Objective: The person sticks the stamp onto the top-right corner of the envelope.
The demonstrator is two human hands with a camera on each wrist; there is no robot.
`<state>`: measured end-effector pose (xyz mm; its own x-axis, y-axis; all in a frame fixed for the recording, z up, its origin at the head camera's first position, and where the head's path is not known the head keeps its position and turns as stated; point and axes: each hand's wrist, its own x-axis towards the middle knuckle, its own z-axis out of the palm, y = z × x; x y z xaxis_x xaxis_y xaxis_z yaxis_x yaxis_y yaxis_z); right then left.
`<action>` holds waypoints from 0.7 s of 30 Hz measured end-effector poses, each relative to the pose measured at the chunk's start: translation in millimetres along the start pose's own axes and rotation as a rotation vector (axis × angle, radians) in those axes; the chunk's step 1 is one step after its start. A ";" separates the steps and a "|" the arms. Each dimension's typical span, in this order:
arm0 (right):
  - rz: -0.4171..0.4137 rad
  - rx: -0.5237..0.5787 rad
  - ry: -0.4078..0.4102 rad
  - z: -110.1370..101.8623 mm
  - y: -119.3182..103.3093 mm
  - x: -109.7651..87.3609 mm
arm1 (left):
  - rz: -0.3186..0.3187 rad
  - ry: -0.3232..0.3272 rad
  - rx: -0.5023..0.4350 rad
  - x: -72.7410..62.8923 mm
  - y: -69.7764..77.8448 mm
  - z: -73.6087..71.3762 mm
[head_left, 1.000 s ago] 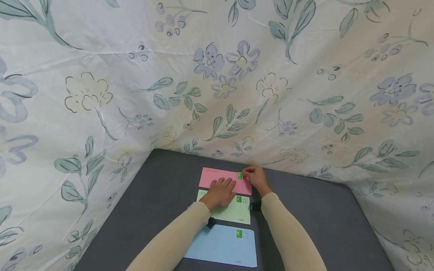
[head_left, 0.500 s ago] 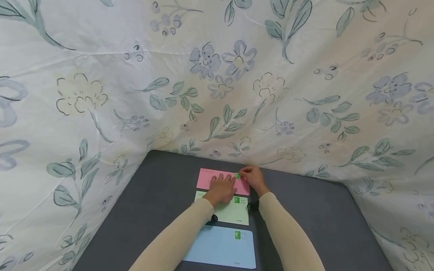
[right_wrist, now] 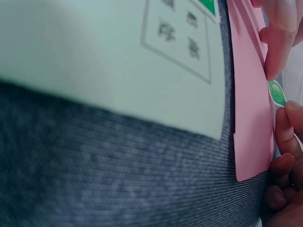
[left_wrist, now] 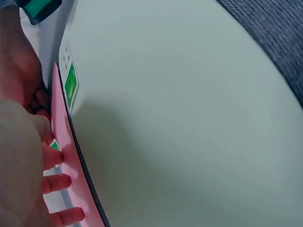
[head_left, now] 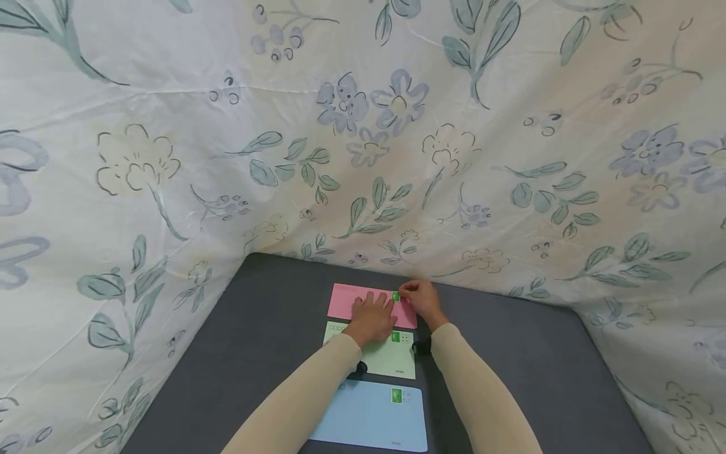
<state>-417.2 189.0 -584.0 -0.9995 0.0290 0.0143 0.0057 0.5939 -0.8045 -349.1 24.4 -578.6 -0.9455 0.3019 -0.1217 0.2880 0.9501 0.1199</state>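
My left hand (head_left: 371, 320) lies with its fingers spread over the pink envelope (head_left: 343, 302) at the back of the table. At that envelope's upper right corner, my right hand (head_left: 422, 299) pinches the edge of a small green postage stamp (right_wrist: 276, 93) between thumb and index finger. In the right wrist view the stamp tilts up from the paper, and a left fingertip presses right at its other edge. The right hand's remaining fingers are curled in beside the envelope's end. Below the left palm is a pale green envelope (head_left: 391, 364), partly covered by that hand.
A light blue envelope (head_left: 371, 416) lies nearest on the dark grey table (head_left: 522, 372), partly behind the left sleeve. Both the blue and pale green envelopes bear a green stamp at upper right. A floral cloth (head_left: 340, 208) hangs behind and beside the table.
The left hand has shifted slightly right, its fingertips now beside the stamp. The right hand keeps its pinch at the same corner. The head view has turned a little.
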 end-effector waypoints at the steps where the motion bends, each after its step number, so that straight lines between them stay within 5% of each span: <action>1: 0.000 0.002 0.001 0.2 -0.2 -0.2 | -0.003 -0.004 -0.003 0.2 0.2 -0.3; 10: -0.007 0.017 0.026 -0.9 0.4 0.9 | -0.016 0.000 0.006 -2.1 2.6 -3.3; 21: 0.010 -0.094 0.014 2.6 -0.2 8.3 | -0.001 0.037 0.035 -10.1 2.1 -10.8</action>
<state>-425.6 187.0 -585.3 -0.9988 0.0461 0.0152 0.0194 0.6660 -0.7457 -340.5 22.5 -566.5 -0.9506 0.2986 -0.0847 0.2917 0.9527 0.0854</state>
